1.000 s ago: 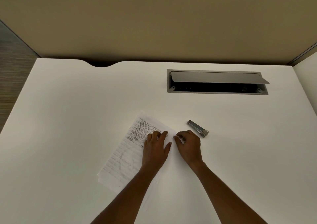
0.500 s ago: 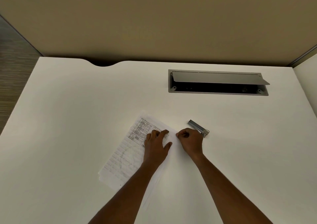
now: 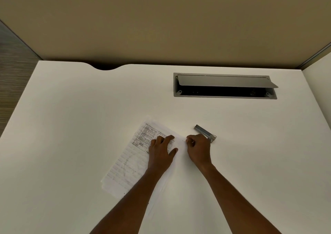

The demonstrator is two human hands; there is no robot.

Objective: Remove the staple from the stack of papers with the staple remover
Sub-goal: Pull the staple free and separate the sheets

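Observation:
A stack of printed and handwritten papers [image 3: 129, 163] lies slanted on the white desk [image 3: 71, 117]. My left hand [image 3: 161, 153] rests flat on its upper right part, fingers spread. My right hand [image 3: 198, 149] sits just beyond the stack's right corner with its fingers curled into a loose fist, thumb and fingertips pinched together; whether something small is between them is too small to tell. The metal staple remover [image 3: 205, 132] lies on the desk right behind my right hand's knuckles, its near end partly hidden by them. A tiny dark speck [image 3: 182, 140] shows on the paper between the hands.
A grey cable box [image 3: 223, 94] with its lid propped up is set into the desk at the back right. A beige partition wall [image 3: 161, 27] runs behind the desk. The desk's back edge has a curved notch [image 3: 105, 68] at the left.
My right hand has curled its fingers into a fist and crept slightly back toward the staple remover. My left hand stays pressed on the papers.

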